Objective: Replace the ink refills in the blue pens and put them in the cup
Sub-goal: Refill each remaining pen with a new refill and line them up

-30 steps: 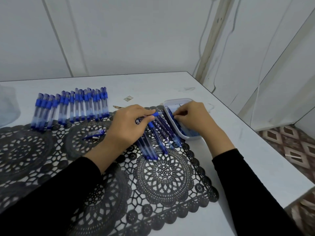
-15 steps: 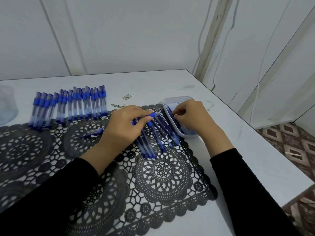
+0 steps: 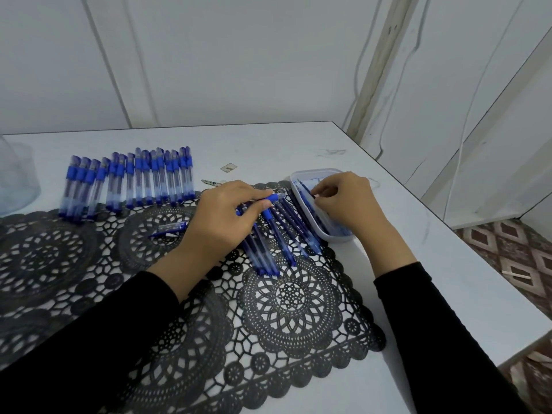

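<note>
A person in black sleeves works at a white table (image 3: 448,264) covered partly by a black lace mat (image 3: 289,297). The left hand (image 3: 227,216) grips a blue pen (image 3: 270,199) lying crosswise above a loose bunch of pens (image 3: 268,249) on the mat. The right hand (image 3: 346,201) reaches into a white tray (image 3: 301,174) of refills (image 3: 310,207), fingers curled; whether it holds one cannot be told. A neat row of pens (image 3: 128,180) lies along the mat's far edge, near a clear cup (image 3: 15,180) at far left.
</note>
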`<state>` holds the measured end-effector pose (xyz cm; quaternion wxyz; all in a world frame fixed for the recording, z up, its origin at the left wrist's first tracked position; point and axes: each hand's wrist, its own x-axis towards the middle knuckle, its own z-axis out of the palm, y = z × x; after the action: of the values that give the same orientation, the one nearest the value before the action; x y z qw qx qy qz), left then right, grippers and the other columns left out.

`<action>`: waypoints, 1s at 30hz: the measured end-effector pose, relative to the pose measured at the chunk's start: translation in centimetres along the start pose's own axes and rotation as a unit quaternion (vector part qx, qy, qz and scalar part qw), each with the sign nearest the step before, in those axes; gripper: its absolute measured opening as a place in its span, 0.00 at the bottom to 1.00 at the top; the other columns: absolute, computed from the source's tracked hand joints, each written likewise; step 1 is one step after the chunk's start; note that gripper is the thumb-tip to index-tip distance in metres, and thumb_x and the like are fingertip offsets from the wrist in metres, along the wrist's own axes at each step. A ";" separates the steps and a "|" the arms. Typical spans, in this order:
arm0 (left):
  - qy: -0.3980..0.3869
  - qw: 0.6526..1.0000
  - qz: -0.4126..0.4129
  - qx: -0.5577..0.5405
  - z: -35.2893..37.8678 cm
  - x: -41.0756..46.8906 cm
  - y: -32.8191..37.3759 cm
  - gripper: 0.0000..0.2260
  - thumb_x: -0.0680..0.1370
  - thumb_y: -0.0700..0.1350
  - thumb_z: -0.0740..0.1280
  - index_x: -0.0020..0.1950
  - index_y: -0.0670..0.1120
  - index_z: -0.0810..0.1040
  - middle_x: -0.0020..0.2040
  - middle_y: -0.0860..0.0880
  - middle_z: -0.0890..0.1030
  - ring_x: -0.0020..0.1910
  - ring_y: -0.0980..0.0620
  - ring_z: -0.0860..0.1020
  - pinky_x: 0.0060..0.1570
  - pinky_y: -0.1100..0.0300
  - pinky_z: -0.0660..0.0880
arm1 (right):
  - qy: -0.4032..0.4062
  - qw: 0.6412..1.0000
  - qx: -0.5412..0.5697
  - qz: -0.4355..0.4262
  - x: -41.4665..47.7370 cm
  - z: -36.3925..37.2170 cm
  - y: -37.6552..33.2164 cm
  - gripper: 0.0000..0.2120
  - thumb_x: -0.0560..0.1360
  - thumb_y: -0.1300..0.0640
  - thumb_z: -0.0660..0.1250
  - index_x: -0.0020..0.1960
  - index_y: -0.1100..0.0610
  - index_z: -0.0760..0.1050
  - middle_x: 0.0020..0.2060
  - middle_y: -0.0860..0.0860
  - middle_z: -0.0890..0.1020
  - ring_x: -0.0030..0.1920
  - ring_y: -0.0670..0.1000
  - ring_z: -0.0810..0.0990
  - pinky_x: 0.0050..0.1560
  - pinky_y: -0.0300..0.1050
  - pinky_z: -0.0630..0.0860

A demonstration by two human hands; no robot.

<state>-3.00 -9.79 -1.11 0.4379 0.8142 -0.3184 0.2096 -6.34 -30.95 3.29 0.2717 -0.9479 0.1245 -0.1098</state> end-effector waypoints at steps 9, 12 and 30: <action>0.071 0.993 -0.042 -0.087 -0.4 0.1 0.3 0.09 0.76 0.40 0.74 0.56 0.44 0.85 0.46 0.53 0.84 0.46 0.58 0.82 0.48 0.66 0.77 | -0.042 0.840 0.539 0.048 -0.3 -0.6 -1.2 0.09 0.77 0.66 0.67 0.55 0.58 0.81 0.36 0.45 0.79 0.32 0.45 0.66 0.31 0.36 0.64; 0.074 0.989 -0.052 -0.118 -0.6 0.1 0.2 0.09 0.76 0.40 0.73 0.56 0.43 0.85 0.48 0.53 0.84 0.47 0.59 0.82 0.48 0.66 0.77 | -0.042 0.770 0.635 0.047 -0.6 0.0 -2.2 0.08 0.77 0.67 0.65 0.55 0.61 0.78 0.39 0.46 0.80 0.33 0.45 0.68 0.33 0.36 0.64; 0.077 0.984 -0.019 -0.157 -0.7 0.1 0.0 0.10 0.76 0.39 0.73 0.56 0.41 0.84 0.48 0.50 0.85 0.48 0.54 0.83 0.50 0.61 0.79 | 0.019 0.683 0.726 0.078 -0.9 1.0 -3.4 0.04 0.78 0.66 0.65 0.48 0.60 0.77 0.39 0.50 0.79 0.31 0.44 0.71 0.29 0.35 0.67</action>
<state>-2.96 -9.23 -0.74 0.5874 0.7225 -0.2978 0.2106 -6.29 -27.44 4.19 0.8800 -0.4383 0.0845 -0.1623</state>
